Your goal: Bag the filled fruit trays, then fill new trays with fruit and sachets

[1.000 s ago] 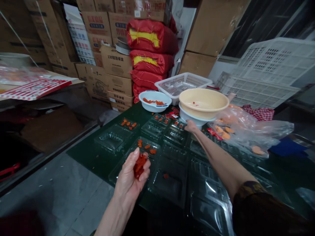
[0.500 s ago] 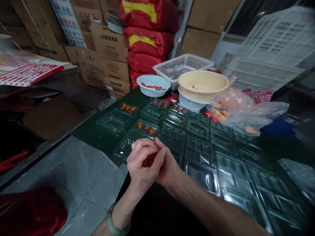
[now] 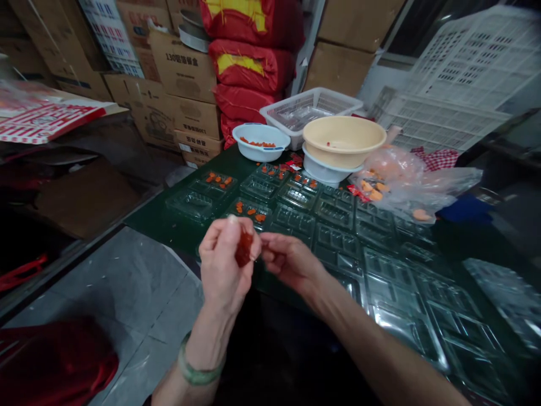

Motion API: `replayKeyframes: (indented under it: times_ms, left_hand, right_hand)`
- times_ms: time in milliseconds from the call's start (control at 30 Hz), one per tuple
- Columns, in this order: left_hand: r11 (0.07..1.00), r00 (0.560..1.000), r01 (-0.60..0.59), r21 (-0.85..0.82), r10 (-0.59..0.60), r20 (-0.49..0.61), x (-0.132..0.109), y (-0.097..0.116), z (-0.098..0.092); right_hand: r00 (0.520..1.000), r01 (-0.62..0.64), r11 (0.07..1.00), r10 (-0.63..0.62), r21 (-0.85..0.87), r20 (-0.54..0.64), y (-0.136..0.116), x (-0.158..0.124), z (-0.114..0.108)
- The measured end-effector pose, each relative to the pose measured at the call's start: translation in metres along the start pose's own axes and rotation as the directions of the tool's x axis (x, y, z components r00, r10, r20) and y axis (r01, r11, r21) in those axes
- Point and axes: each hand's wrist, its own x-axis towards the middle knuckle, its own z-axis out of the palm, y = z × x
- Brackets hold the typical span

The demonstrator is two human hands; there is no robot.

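"Just below center frame, what step was under way?"

"Apparently portioning: the left hand (image 3: 226,254) curled around orange-red pieces (image 3: 244,250); the right hand (image 3: 293,260), angled inward beside it, had bent fingers, any grip impossible to tell."

"And the next move?"

"It seemingly called for a light pinch, then clear trays (image 3: 296,219), center right."

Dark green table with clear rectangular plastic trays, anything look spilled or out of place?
Small red scraps lie loose between the light blue round plastic bowl and the cream round plastic basin, outside the trays, perhaps stray litter.
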Motion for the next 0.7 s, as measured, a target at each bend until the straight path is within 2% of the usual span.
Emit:
replayKeyframes:
  times_ms: [33, 67, 100, 133, 167, 200, 267, 367, 533, 700]
  left_hand:
    - [0.985, 0.99, 0.137, -0.102, -0.139, -0.01, 0.006, 0.0, 0.001]
    - [0.956, 0.968, 0.246, -0.158, -0.251, -0.011, 0.011, -0.002, 0.001]
    - [0.93, 0.945, 0.319, -0.183, -0.328, -0.018, 0.016, -0.005, 0.0]
    - [0.913, 0.927, 0.36, -0.19, -0.373, -0.034, 0.019, -0.008, -0.002]
    - [0.904, 0.916, 0.384, -0.188, -0.399, -0.048, 0.02, -0.013, -0.005]
    - [0.9, 0.908, 0.397, -0.182, -0.413, -0.063, 0.021, -0.017, -0.008]
    - [0.896, 0.899, 0.41, -0.172, -0.429, -0.086, 0.021, -0.024, -0.014]
    - [0.86, 0.868, 0.467, -0.205, -0.49, -0.08, 0.021, -0.028, -0.023]
    - [0.758, 0.769, 0.596, -0.266, -0.634, -0.083, 0.027, -0.025, -0.032]
    - [0.704, 0.713, 0.655, -0.276, -0.696, -0.083, 0.026, -0.026, -0.031]
  right_hand:
    - [0.993, 0.06, 0.982, -0.078, -0.18, -0.093, -0.009, 0.008, -0.012]
    - [0.966, 0.114, 0.913, -0.194, -0.392, -0.17, -0.018, 0.017, -0.024]
    - [0.927, 0.141, 0.796, -0.315, -0.588, -0.203, -0.026, 0.029, -0.035]
    - [0.895, 0.141, 0.675, -0.4, -0.724, -0.198, -0.032, 0.042, -0.044]
    - [0.879, 0.125, 0.593, -0.438, -0.796, -0.189, -0.037, 0.055, -0.052]
    - [0.879, 0.102, 0.55, -0.44, -0.829, -0.185, -0.041, 0.068, -0.059]
    - [0.901, 0.069, 0.557, -0.391, -0.828, -0.188, -0.046, 0.087, -0.068]
    - [0.929, 0.051, 0.585, -0.325, -0.809, -0.177, -0.055, 0.096, -0.078]
    - [0.913, 0.09, 0.649, -0.356, -0.756, -0.197, -0.068, 0.091, -0.093]
    - [0.888, 0.205, 0.714, -0.423, -0.669, -0.18, -0.047, 0.102, -0.078]
